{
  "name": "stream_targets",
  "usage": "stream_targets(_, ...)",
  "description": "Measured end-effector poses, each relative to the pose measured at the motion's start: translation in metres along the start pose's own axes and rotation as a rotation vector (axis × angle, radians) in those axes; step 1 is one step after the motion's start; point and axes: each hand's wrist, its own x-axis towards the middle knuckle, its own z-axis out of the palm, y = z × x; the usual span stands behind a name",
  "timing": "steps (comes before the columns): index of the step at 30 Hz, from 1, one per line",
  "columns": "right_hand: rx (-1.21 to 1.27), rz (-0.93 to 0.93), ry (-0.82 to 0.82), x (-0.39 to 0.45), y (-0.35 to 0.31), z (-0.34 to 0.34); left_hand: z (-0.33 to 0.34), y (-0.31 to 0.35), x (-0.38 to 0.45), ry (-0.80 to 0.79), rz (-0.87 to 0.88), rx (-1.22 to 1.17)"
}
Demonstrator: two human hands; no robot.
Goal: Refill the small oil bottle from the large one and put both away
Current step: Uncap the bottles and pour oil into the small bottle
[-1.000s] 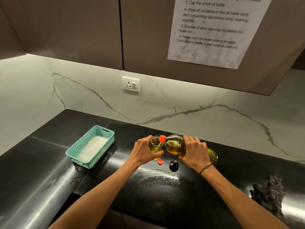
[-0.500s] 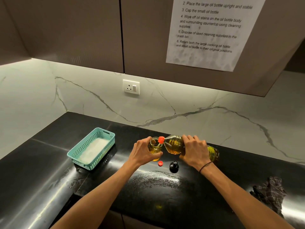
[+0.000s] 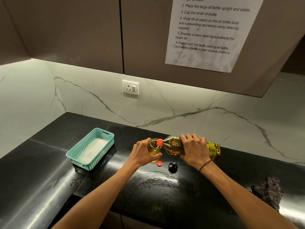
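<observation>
Counter (image 3: 49, 187): We see a black, glossy worktop filling the lower half of the frame; its back edge meets the marble wall, its front edge runs along the bottom centre, and the widest bare stretch lies at lower left.
Cupboards (image 3: 74, 30): They hang across the top of the frame, with a printed sheet (image 3: 206, 35) taped at upper right.
Basket (image 3: 90, 148): A teal mesh tray sits left of centre, well apart from the hands, with something white inside.
Cloth (image 3: 268, 191): We find a dark crumpled rag near the lower right edge.
Large bottle (image 3: 175, 145): It lies almost level at centre, its red neck touching the mouth of the small one.
Right hand (image 3: 194, 150): Our fingers curl over the large bottle's middle, gripping it from above.
Left hand (image 3: 142, 154): Our fingers wrap round the small bottle, thumb at the front.
Small bottle (image 3: 154, 147): It stands upright on the counter at centre, partly filled with yellow oil.
Black cap (image 3: 172, 167): It rests just in front of the bottles.
Red cap (image 3: 159, 163): It lies beside the black cap, apart from it.
</observation>
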Motion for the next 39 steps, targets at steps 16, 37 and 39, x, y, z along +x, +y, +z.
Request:
stream_targets(16,-0.057,-0.003,0.016,0.002,-0.002,-0.005,0.0,-0.002,-0.003,-0.013,0.001,-0.009)
stream_targets(37,-0.105,-0.003,0.023,0.0,-0.003,-0.018,-0.001,0.001,-0.006,-0.021,-0.007,0.003)
stream_targets(39,-0.109,-0.003,0.017,0.0,-0.003,-0.019,-0.001,0.001,-0.007,-0.019,-0.004,0.003)
